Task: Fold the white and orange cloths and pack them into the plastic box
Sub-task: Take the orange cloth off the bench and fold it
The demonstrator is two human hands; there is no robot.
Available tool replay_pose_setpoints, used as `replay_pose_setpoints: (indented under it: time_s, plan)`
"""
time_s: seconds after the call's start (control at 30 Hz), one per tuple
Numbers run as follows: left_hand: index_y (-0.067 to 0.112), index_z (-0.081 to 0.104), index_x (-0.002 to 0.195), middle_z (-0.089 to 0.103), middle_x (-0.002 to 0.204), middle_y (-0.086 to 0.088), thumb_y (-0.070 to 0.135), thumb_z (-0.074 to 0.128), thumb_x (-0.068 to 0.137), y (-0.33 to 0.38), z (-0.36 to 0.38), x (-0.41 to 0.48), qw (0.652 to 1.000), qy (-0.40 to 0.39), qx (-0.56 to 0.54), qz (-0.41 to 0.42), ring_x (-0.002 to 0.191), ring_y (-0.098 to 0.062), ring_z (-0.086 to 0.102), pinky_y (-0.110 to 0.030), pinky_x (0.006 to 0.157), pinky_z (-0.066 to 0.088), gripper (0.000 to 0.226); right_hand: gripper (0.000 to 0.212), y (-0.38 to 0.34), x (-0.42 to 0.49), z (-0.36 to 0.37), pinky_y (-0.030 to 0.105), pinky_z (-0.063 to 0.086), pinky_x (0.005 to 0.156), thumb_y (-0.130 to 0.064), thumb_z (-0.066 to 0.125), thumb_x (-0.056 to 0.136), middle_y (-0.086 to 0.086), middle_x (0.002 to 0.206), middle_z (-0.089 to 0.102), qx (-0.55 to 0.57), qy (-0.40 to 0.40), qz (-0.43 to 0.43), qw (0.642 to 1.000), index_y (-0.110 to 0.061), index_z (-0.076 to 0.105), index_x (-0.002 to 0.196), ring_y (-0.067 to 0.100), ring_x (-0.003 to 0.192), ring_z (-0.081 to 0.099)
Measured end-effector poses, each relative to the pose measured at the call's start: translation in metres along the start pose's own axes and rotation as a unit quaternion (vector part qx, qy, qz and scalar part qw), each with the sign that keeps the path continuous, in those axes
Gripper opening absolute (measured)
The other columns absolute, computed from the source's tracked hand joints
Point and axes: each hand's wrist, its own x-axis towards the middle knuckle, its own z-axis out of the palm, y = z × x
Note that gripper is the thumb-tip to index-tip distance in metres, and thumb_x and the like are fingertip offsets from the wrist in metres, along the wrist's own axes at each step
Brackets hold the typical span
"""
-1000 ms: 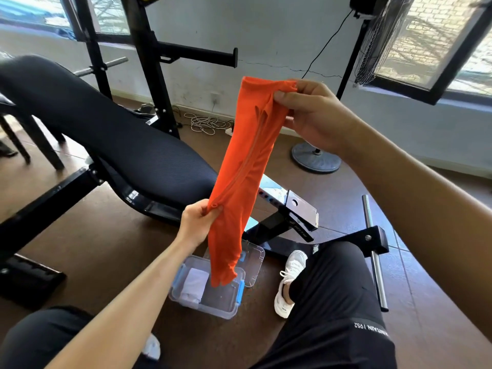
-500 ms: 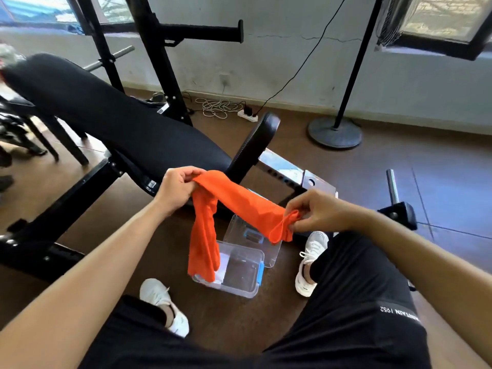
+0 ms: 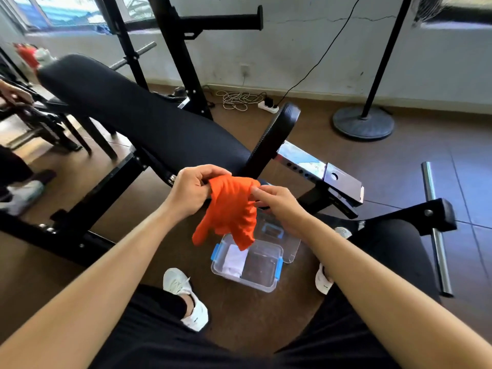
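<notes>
The orange cloth [image 3: 230,209] hangs doubled over in the air, bunched at its top. My left hand [image 3: 191,190] pinches its upper left corner and my right hand [image 3: 277,206] grips its upper right edge, the two hands close together. Directly below on the floor stands the clear plastic box [image 3: 269,283] with blue clips, open. A folded white cloth [image 3: 235,261] lies in its left half. The box's clear lid [image 3: 282,235] rests behind it, partly hidden by the orange cloth.
A black padded weight bench [image 3: 138,115] with steel frame runs across the scene behind my hands. My white shoes [image 3: 186,294] flank the box on the brown floor. A fan stand base [image 3: 363,123] and a power strip with cables lie near the wall. Another person's foot shows far left.
My hands have come together, bringing the cloth's two ends together so it hangs folded in half and shorter above the box. Before that my right hand came down from high up.
</notes>
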Motion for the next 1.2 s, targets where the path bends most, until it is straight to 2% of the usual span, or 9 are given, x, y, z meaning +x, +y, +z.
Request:
replay_pose_setpoints:
  time_s: [0.23,0.37,0.47,0.57,0.7,0.9,0.97,1.07,1.2]
  plan:
    - [0.026,0.077,0.102,0.077,0.092,0.017,-0.008,0.073,0.080,-0.017,0.008,-0.023,0.999,0.017,-0.007,-0.033,0.088,-0.003,0.072,-0.026,0.081,0.056,0.041,0.016,0.012,0.018,0.014,0.031,0.049,0.079,-0.035,0.065,0.096,0.001,0.090,0.071,0.151,-0.027,0.086,0.984,-0.020,0.071,0.093,0.020,0.089,0.065]
    - [0.022,0.080,0.100,0.058,0.071,0.010,0.027,0.072,0.077,-0.027,0.018,-0.040,0.988,0.111,0.096,-0.049,0.063,-0.001,0.053,-0.023,0.065,0.044,0.025,0.003,0.013,0.020,0.016,0.028,0.046,0.070,-0.017,0.071,0.089,0.000,0.076,0.068,0.164,-0.036,0.066,0.984,-0.014,0.070,0.090,0.012,0.069,0.060]
    - [0.026,0.081,0.102,0.065,0.064,0.016,0.042,0.060,0.082,-0.030,0.026,-0.052,0.986,0.108,0.054,-0.118,0.058,0.002,0.057,-0.025,0.067,0.048,0.034,0.029,0.013,0.020,0.012,0.037,0.046,0.079,-0.022,0.077,0.075,0.014,0.090,0.068,0.157,-0.028,0.052,0.986,-0.009,0.069,0.099,0.020,0.075,0.061]
    - [0.020,0.079,0.110,0.075,0.072,0.017,0.025,0.064,0.096,-0.032,0.040,-0.064,0.980,0.074,-0.084,-0.167,0.061,-0.002,0.067,-0.036,0.068,0.059,0.021,0.020,0.018,0.017,0.007,0.040,0.048,0.082,-0.012,0.075,0.077,0.030,0.112,0.070,0.147,-0.035,0.044,0.987,-0.008,0.068,0.096,0.031,0.092,0.063]
    - [0.018,0.073,0.119,0.078,0.089,-0.003,0.013,0.057,0.102,-0.030,0.059,-0.078,0.903,0.047,-0.321,-0.282,0.076,-0.016,0.070,-0.039,0.078,0.058,0.023,0.020,0.032,0.008,-0.001,0.028,0.056,0.069,0.004,0.068,0.087,0.009,0.089,0.077,0.118,-0.050,0.041,0.991,-0.016,0.065,0.091,0.018,0.074,0.071]
    - [0.024,0.067,0.129,0.067,0.086,-0.001,0.037,0.042,0.100,-0.038,0.065,-0.083,0.804,-0.062,-0.443,-0.391,0.081,-0.019,0.060,-0.034,0.086,0.050,0.040,0.041,0.056,-0.007,0.001,0.046,0.052,0.094,-0.011,0.081,0.076,0.015,0.105,0.072,0.105,-0.040,0.036,0.993,-0.016,0.063,0.112,0.032,0.097,0.067]
    - [0.024,0.068,0.126,0.061,0.080,-0.001,0.048,0.050,0.098,-0.040,0.073,-0.084,0.808,-0.102,-0.411,-0.410,0.076,-0.017,0.058,-0.031,0.079,0.051,0.041,0.042,0.061,-0.008,0.003,0.046,0.052,0.096,-0.011,0.079,0.076,0.014,0.105,0.073,0.086,-0.040,0.029,0.995,-0.014,0.061,0.114,0.031,0.100,0.067]
    - [0.018,0.068,0.119,0.066,0.086,0.002,0.028,0.060,0.100,-0.044,0.080,-0.083,0.827,-0.072,-0.409,-0.380,0.076,-0.014,0.059,-0.026,0.069,0.050,0.023,0.036,0.066,-0.011,0.005,0.046,0.054,0.095,0.000,0.074,0.084,0.015,0.107,0.074,0.049,-0.043,0.022,0.998,-0.009,0.059,0.116,0.029,0.100,0.070]
    - [0.019,0.072,0.113,0.075,0.100,-0.007,0.001,0.073,0.089,-0.052,0.081,-0.084,0.861,-0.024,-0.375,-0.343,0.089,-0.018,0.068,-0.035,0.087,0.056,0.031,0.048,0.073,-0.013,0.005,0.057,0.054,0.098,-0.006,0.079,0.082,0.016,0.107,0.075,-0.030,-0.001,0.031,0.999,-0.008,0.053,0.123,0.033,0.103,0.072]
